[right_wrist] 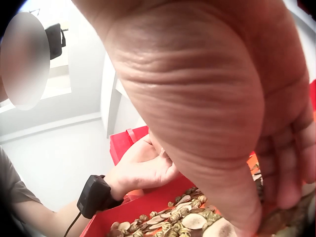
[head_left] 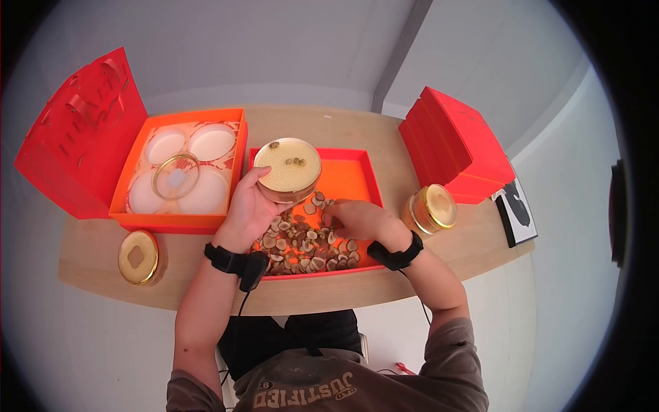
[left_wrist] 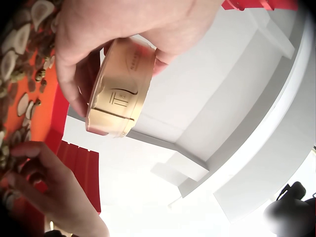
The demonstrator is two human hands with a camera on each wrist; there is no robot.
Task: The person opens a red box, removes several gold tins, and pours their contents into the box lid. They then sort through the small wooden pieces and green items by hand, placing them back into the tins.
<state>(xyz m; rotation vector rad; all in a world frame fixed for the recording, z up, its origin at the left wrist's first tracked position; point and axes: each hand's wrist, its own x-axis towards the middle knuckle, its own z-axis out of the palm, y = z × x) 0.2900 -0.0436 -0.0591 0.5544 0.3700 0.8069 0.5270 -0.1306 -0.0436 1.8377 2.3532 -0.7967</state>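
Observation:
My left hand (head_left: 250, 211) grips a round clear jar (head_left: 288, 168) with a gold rim, fingers around its side and thumb at the edge. A few small knotted pieces (head_left: 296, 162) lie on its cream-coloured round face. In the left wrist view the jar (left_wrist: 121, 89) is tilted, with dark print on its side. Low over the red tray (head_left: 374, 185), my right hand (head_left: 364, 223) reaches among dried slices (head_left: 312, 240) and small greenish knots. Its thumb and forefinger stand apart in the left wrist view (left_wrist: 54, 182); the right wrist view partly hides its fingertips.
At the left, an open red box (head_left: 237, 147) has round white recesses and a clear round lid (head_left: 176, 176). Gold-lidded jars stand at the left (head_left: 139, 257) and right (head_left: 432, 208). A red box (head_left: 453, 147) and a black-and-white item (head_left: 518, 213) are at the right.

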